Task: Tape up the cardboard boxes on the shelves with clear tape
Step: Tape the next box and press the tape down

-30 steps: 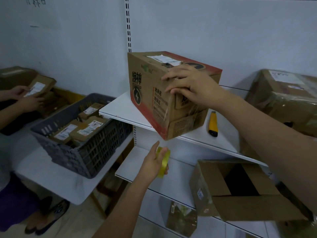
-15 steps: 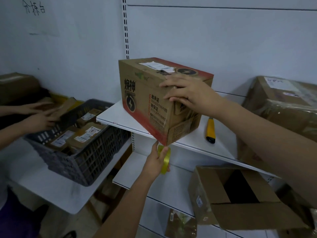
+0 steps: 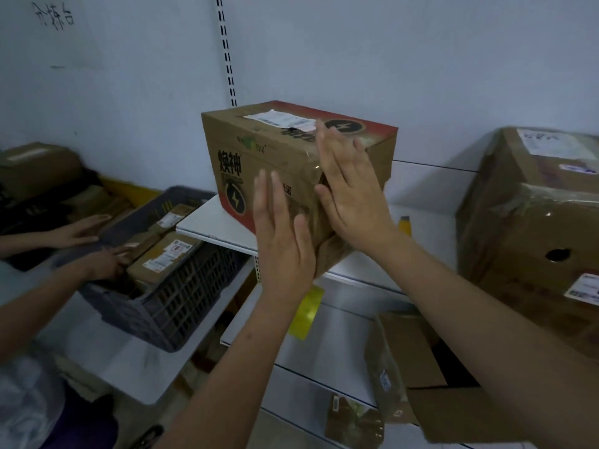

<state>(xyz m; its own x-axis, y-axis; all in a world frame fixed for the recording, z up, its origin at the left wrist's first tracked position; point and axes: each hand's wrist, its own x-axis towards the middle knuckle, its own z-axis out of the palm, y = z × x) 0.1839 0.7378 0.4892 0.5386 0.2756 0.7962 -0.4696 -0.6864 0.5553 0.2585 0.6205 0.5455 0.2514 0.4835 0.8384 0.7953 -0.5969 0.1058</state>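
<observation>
Fingers (image 3: 337,147) of both hands were straight, flat on the box (image 3: 275,163): right hand (image 3: 353,192) over the top edge, left hand (image 3: 282,234) on the near face. Box overhung the shelf (image 3: 207,225) corner; hard pressing prob. tips it off. Tape roll (image 3: 306,311) hung below, w/ nobody holding it, could tear loose.

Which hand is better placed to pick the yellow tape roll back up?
Left. The left hand lies flat on the printed box's near face, with the tape roll just below its wrist. The right hand presses higher, across the box's top edge, farther from the roll.
</observation>
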